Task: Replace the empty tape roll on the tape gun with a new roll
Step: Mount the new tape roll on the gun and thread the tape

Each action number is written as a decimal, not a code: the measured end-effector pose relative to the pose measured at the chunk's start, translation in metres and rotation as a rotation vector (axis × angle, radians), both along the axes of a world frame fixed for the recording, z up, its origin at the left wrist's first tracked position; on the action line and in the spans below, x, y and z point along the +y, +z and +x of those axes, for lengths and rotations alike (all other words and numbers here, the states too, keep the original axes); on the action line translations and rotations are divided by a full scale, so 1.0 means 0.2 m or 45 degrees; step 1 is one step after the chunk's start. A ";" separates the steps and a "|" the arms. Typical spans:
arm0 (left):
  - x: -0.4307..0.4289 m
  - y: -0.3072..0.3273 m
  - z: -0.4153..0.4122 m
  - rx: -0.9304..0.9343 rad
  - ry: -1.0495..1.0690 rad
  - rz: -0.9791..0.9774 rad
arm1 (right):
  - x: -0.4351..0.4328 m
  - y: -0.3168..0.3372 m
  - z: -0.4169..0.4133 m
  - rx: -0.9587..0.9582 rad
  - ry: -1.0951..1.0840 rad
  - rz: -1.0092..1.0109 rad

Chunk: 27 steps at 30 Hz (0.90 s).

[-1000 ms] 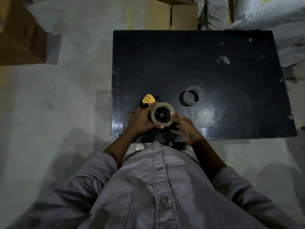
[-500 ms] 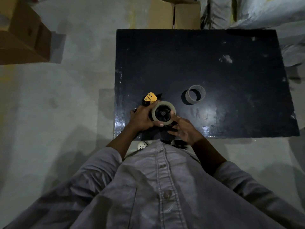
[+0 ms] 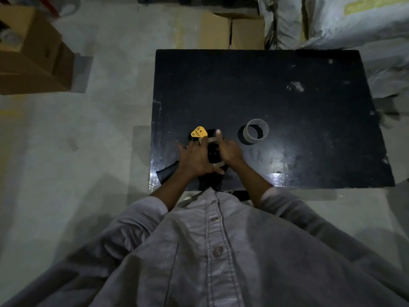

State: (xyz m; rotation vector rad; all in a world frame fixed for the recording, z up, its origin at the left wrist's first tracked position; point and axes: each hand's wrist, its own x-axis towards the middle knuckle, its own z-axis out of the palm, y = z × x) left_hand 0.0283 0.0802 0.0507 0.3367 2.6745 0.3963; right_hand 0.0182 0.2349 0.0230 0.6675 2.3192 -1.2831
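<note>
On the near-left corner of the black table (image 3: 265, 89) I've got the tape gun (image 3: 200, 135) pinned, left hand (image 3: 194, 158) and right hand (image 3: 228, 149) both curled around the new roll (image 3: 212, 140) on it. Empty core (image 3: 256, 131) stands just right.

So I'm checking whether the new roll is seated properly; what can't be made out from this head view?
- Seating of the tan tape roll on the black tape gun: covered by the left hand and right hand.
- Gun's lower body: hidden by the grey shirt.
- Print on the yellow plate: too small.
- Empty cardboard core: dim, any leftover tape unclear.
</note>
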 end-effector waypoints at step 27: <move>-0.07 -0.13 0.07 -0.065 0.160 0.267 | -0.13 -0.17 0.08 0.634 0.072 0.757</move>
